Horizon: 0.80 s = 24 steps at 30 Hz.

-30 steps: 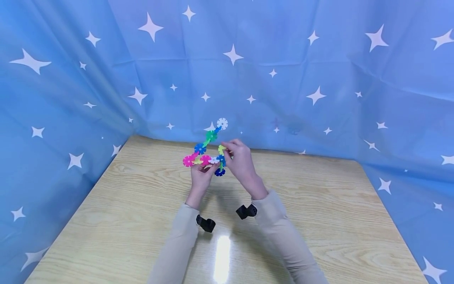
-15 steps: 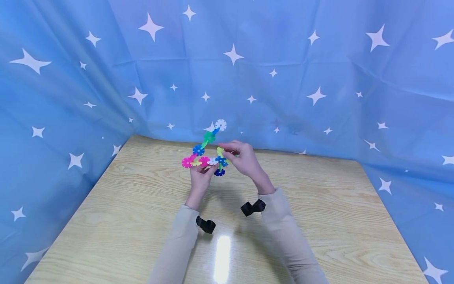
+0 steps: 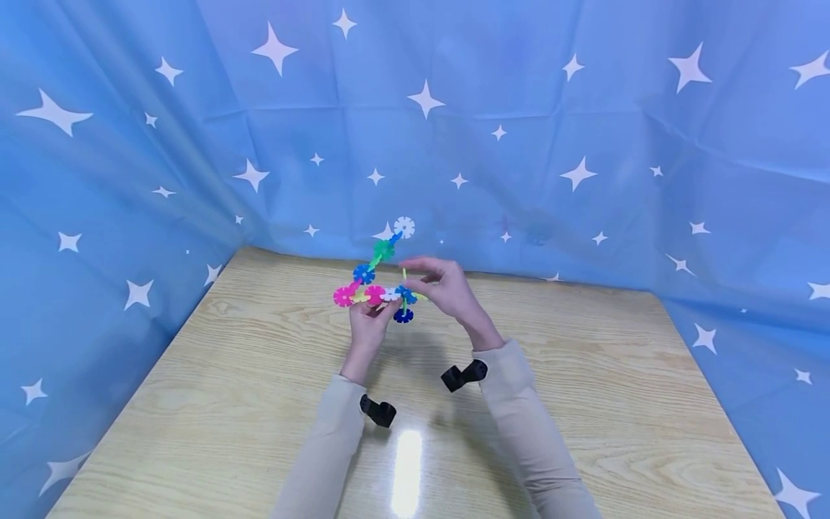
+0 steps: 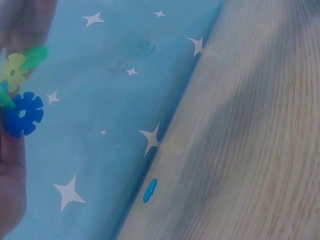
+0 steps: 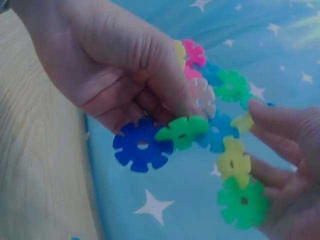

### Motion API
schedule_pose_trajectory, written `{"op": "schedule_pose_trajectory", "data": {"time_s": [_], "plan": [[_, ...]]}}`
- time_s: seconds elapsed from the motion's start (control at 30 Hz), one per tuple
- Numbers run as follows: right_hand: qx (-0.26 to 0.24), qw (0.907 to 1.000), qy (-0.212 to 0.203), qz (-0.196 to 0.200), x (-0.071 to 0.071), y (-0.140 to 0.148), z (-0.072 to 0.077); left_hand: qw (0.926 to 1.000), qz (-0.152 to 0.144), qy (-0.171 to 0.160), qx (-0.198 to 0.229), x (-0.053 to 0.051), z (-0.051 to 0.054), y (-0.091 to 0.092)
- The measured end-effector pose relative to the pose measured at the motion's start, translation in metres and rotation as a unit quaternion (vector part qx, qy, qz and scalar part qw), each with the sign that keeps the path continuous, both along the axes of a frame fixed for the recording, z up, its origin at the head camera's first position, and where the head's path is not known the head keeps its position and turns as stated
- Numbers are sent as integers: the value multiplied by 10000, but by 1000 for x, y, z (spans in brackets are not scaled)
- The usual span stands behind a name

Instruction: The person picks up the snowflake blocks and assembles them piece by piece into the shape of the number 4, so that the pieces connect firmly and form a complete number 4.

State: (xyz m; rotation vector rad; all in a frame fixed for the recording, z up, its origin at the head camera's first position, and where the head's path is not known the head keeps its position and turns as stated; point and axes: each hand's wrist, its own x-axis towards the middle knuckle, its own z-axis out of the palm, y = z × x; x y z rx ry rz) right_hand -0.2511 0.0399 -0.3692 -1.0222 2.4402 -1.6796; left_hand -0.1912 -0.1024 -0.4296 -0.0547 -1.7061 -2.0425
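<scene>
A chain of slotted snowflake discs in several colours is held up above the table. My left hand (image 3: 368, 324) pinches it from below near the pink disc (image 3: 375, 294) and the white disc (image 3: 390, 294). My right hand (image 3: 447, 288) pinches a yellow disc (image 5: 243, 122) between thumb and fingers, beside the light blue disc (image 5: 216, 131). Another yellow disc (image 5: 234, 162) and a green disc (image 5: 243, 201) branch off towards the right palm. A dark blue disc (image 5: 142, 145) hangs at the lower end, joined to a green disc (image 5: 182, 132). The white end disc (image 3: 404, 228) tops the far arm.
The wooden table (image 3: 583, 404) extends around both arms. A blue curtain (image 3: 519, 86) with white stars stands behind it. One loose blue disc (image 4: 150, 190) lies near the table's edge in the left wrist view.
My right hand has shifted slightly right, its wrist swinging outward. The yellow disc at its fingertips has turned from face-on to edge-on. My left hand stays nearly still.
</scene>
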Motion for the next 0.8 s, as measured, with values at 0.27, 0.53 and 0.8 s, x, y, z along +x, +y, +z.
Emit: {"op": "schedule_pose_trajectory", "data": {"time_s": [0.27, 0.53, 0.8], "plan": [[-284, 9996, -15, 60, 8, 2, 3, 9991, 162, 234, 318, 3, 5, 8], [-442, 9985, 303, 77, 22, -2, 15, 9975, 342, 247, 565, -8, -11, 10], [-503, 9982, 213, 234, 6, -2, -5, 9962, 479, 15, 729, -12, -22, 12]]}}
